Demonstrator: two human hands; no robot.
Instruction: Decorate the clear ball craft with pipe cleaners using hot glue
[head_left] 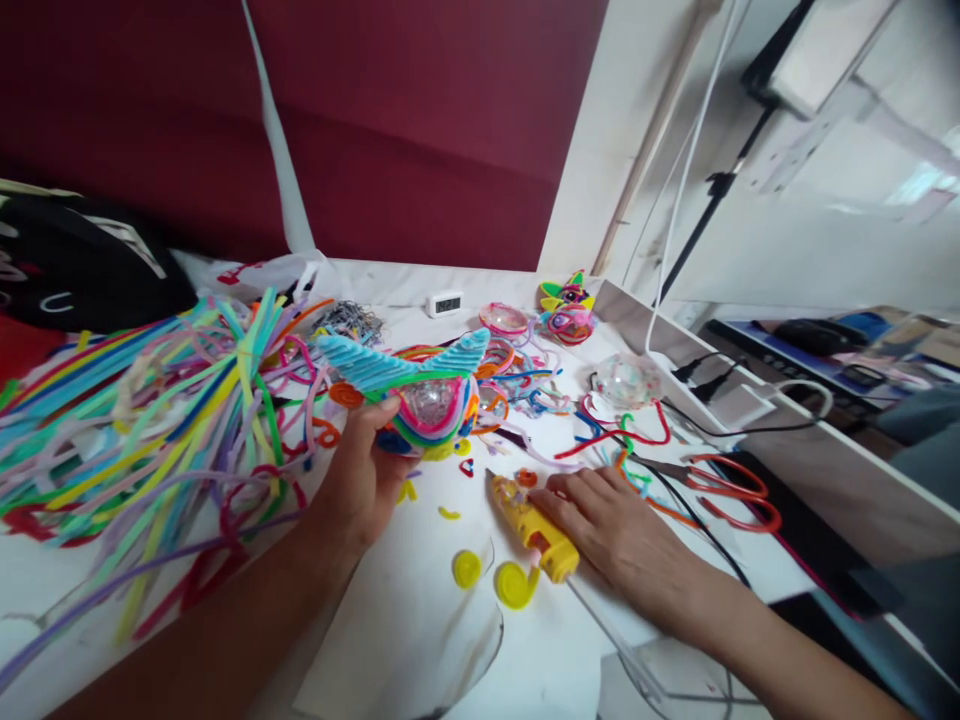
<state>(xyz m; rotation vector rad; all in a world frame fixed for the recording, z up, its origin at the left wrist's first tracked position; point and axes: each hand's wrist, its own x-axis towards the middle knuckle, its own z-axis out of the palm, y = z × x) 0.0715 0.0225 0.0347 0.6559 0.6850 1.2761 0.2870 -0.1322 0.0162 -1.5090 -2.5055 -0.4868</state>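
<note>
My left hand (360,480) pinches a pipe-cleaner figure (442,428) by its left side, holding it above the table. Two light-blue ribbed points top it, and pink, green and blue bands frame its clear dome. My right hand (596,515) is palm down beside a yellow glue gun (529,520), its fingers stretched forward and reaching over the gun's edge. By those fingertips lies a small orange coil (527,478). A clear stick (619,645) extends from the gun's back end. Two yellow coils, one round (466,569) and one with a loose tail (514,585), lie nearer me.
Bundled pipe cleaners (187,400) cover the left side. Orange-handled scissors (731,490) and black cables lie at right. Behind are a white digital clock (444,304), a clear dome (626,380) and a colourful finished-looking piece (568,310). A low partition (750,420) borders the right edge.
</note>
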